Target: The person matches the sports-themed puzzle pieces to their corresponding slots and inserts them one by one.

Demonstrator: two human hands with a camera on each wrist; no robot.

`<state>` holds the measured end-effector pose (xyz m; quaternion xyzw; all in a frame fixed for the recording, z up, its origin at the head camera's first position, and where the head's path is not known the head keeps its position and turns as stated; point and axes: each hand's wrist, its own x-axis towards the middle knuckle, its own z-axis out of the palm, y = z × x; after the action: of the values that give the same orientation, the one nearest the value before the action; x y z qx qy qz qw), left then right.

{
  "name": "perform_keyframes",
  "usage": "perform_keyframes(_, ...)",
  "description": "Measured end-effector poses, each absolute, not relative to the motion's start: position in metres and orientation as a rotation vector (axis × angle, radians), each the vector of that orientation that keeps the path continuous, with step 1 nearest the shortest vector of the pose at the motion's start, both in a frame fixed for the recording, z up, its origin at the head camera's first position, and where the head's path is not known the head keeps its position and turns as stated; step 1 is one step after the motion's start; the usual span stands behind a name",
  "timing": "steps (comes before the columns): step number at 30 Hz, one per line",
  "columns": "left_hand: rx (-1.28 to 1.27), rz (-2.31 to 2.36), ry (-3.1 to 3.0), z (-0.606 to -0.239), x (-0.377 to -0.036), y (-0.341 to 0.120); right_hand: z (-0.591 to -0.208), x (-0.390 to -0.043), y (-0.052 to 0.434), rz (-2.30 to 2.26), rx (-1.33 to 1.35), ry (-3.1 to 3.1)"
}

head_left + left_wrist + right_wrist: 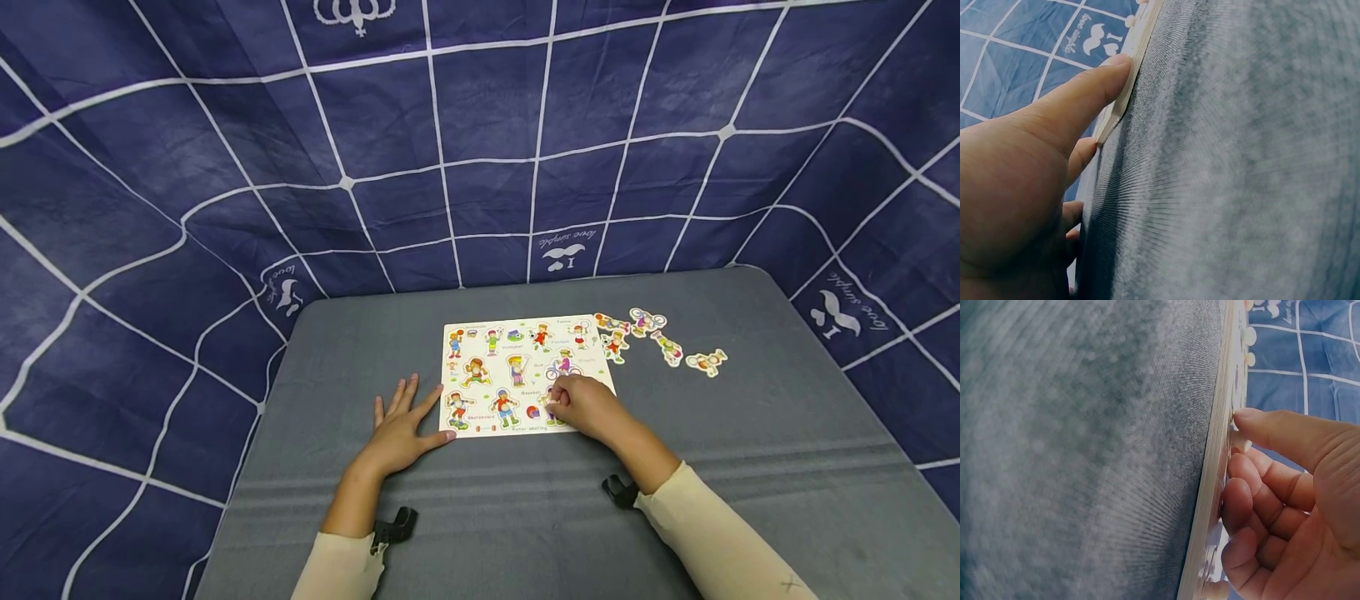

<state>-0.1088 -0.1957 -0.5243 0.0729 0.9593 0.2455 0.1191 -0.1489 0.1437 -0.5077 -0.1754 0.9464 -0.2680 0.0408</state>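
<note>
A white wooden knob puzzle board (491, 427) with sports figures lies flat on the grey table. My left hand (397, 435) rests spread at its left side, thumb tip on the lower left corner and forefinger at the edge. In the left wrist view the thumb (1094, 84) presses on the board's rim. Over the lower right of the board, my right hand (591, 406) pinches a figure puzzle piece (553, 419), partly hidden under the fingers. The right wrist view shows its pale knob (1243, 444) between thumb and forefinger, with the other fingers curled.
Several loose figure pieces lie right of the board, among them a cyclist (647, 322), a figure in red and green (666, 348) and one farther right (707, 362). Two touch or overlap the board's right edge. A blue checked cloth (487, 200) surrounds the table's back and sides.
</note>
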Motion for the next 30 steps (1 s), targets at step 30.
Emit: perform_keyframes(30,0.231,0.717,2.830,-0.5263,-0.1074,-0.1960,-0.5046,-0.1416,0.1493,-0.948,-0.673,2.953)
